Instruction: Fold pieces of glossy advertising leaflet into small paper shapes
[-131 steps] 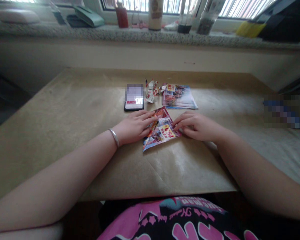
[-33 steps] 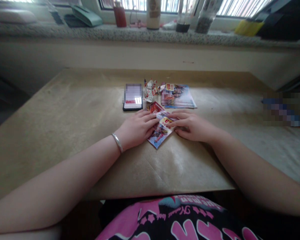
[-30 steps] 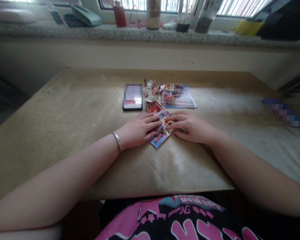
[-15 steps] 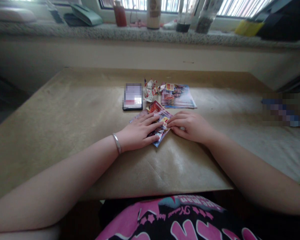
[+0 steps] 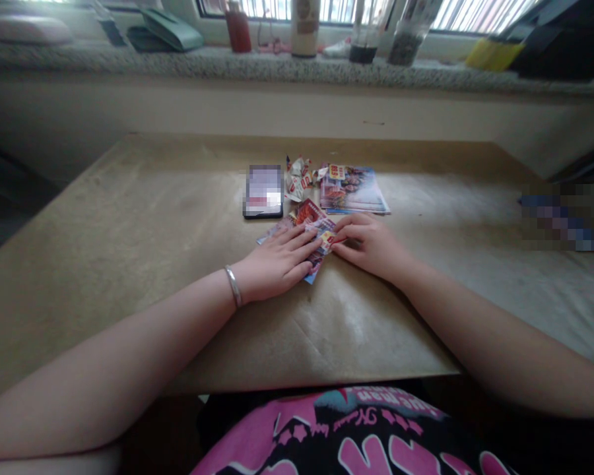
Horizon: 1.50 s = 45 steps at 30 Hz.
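Observation:
A colourful printed paper sheet (image 5: 315, 223), partly folded, lies on the brown paper-covered table (image 5: 143, 218). My left hand (image 5: 272, 262), with a silver bangle on the wrist, lies flat on it with fingers stretched out. My right hand (image 5: 367, 243) rests on the sheet's right edge, fingers curled and pinching a fold. Most of the sheet is hidden under both hands.
Behind the hands lie a dark phone (image 5: 263, 192), a crumpled piece of printed paper (image 5: 298, 178) and a flat stack of printed sheets (image 5: 352, 190). A stone windowsill (image 5: 277, 66) beyond the table carries bottles, jars and a green case. A blurred object (image 5: 564, 218) sits at the right.
The sheet has been folded smaller and narrower. My right hand has slid left toward my left hand, carrying the right edge over. My left hand has stayed pressing down.

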### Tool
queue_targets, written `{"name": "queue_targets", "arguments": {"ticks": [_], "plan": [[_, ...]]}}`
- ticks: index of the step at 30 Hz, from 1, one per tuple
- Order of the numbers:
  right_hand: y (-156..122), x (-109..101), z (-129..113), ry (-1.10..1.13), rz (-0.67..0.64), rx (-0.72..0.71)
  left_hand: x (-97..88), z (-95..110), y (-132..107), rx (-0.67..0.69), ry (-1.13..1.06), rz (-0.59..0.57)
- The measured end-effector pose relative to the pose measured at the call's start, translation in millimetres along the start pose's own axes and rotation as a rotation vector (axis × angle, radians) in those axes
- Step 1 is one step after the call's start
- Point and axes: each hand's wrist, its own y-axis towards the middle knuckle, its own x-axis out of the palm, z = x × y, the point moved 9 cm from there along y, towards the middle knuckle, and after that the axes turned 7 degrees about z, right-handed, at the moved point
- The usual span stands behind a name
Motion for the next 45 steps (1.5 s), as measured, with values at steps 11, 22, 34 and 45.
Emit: {"name": "queue_targets", "arguments": {"ticks": [11, 22, 34, 45], "plan": [[-3.3, -9.2, 28.6, -0.042, 0.058, 0.274, -2.9, 0.3, 0.5, -0.007, -0.026, 0.016], [-14.5, -6.3, 40.9, 0.106, -0.107, 0.509, -11.3, 2.4, -0.2, 0.029, -0.049, 0.095], [-14.6, -18.6, 67.8, 0.099, -0.002, 0.564, -23.4, 28.8, -4.1, 0.309, -0.158, 0.224], [-13.7, -5.9, 68.6, 0.316, -0.02, 0.624, -19.9, 19.3, -2.9, 0.261, -0.193, 0.183]]}}
